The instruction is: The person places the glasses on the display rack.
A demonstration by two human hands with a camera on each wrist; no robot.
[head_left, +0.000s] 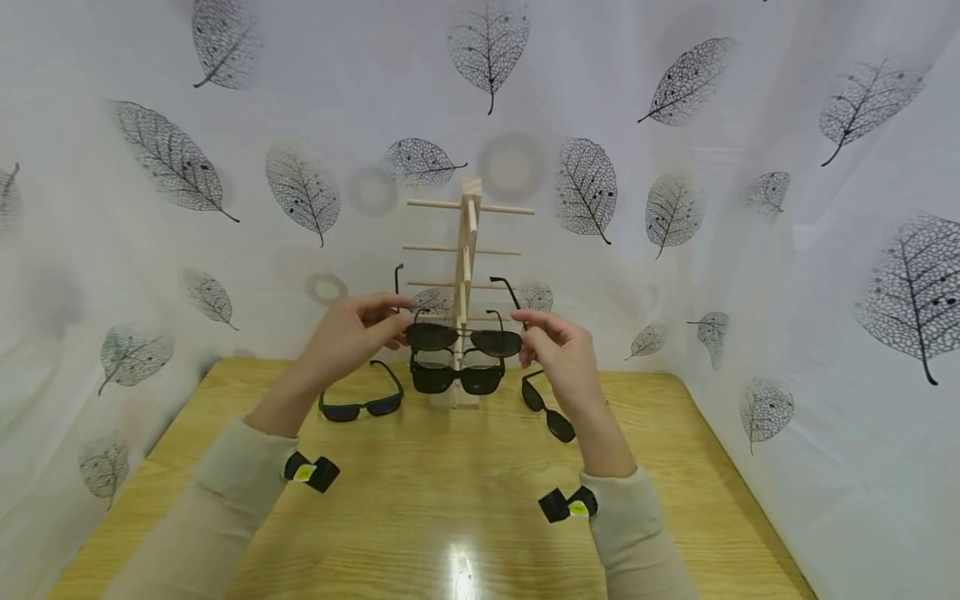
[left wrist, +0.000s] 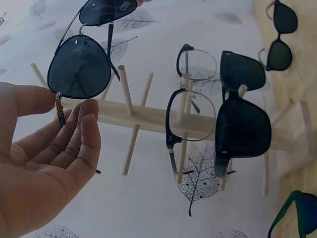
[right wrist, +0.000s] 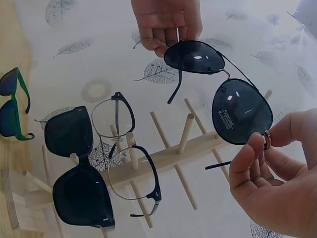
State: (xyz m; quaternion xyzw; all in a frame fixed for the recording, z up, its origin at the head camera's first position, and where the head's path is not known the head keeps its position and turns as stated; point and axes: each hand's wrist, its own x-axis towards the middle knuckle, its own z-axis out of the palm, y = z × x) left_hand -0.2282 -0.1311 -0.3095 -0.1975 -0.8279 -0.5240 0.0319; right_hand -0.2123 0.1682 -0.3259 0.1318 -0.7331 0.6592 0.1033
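Dark aviator sunglasses (head_left: 495, 342) with thin metal rims are held in front of a wooden display rack (head_left: 467, 283), arms pointing toward it. My left hand (head_left: 348, 333) pinches them at one hinge between thumb and fingers. At the opposite hinge, my right hand (head_left: 562, 350) grips the frame the same way; a "Polarized" mark shows on that lens (right wrist: 242, 111) in the right wrist view. Lower on the rack sit clear eyeglasses (left wrist: 173, 119) with dark brows, and below them black sunglasses (head_left: 431, 380). Bare pegs (head_left: 510, 209) stick out above.
Green-framed sunglasses (head_left: 342, 412) lie on the wooden table (head_left: 420, 500) left of the rack's base. Another dark pair of sunglasses (head_left: 559, 427) lies at the right, under my right hand. A white curtain (head_left: 360, 83) with leaf prints hangs behind and along both sides.
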